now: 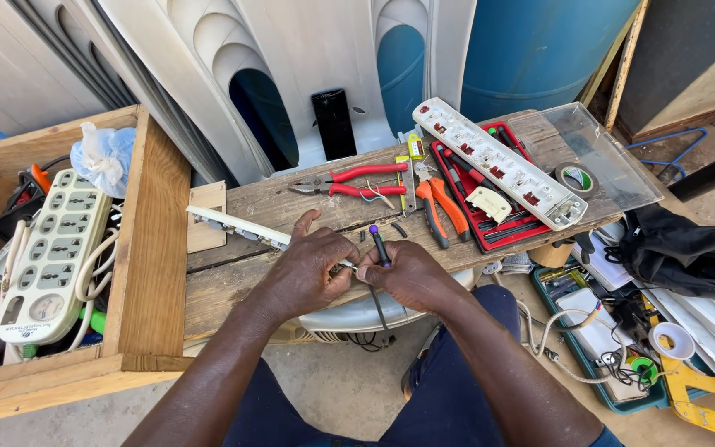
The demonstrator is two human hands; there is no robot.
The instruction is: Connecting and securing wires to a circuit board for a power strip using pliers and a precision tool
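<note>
We pinch white strip end in left hand; right hand grips screwdriver upright just right of it, strip running left.

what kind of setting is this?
Likely an informal outdoor repair spot for electrical goods. A rough wooden plank bench holds an opened white power strip, red-handled pliers and a red screwdriver case; a wooden crate holds another power strip.

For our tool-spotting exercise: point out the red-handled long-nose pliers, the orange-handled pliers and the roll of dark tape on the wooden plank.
red-handled long-nose pliers (363,180): head view, on the handles.
orange-handled pliers (440,209): head view, between the handles.
roll of dark tape (577,177): head view, on its ring.
</note>
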